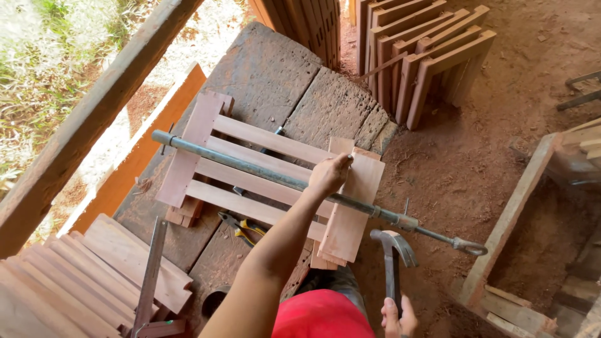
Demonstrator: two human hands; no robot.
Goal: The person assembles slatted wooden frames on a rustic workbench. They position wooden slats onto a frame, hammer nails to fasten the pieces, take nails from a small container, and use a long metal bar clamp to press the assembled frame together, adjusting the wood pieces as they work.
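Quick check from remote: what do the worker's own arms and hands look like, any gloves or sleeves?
Both hands are bare: no gloves on the left hand or right hand. The left forearm is uncovered, no sleeve, watch or band visible. Only the right hand shows, not its arm.

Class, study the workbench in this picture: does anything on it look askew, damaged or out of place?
The long metal bar clamp lies diagonally across the slatted wooden frame, its eye end jutting past the bench edge. The bench top is cracked and weathered. The left hand rests on the frame; the right hand holds a hammer.
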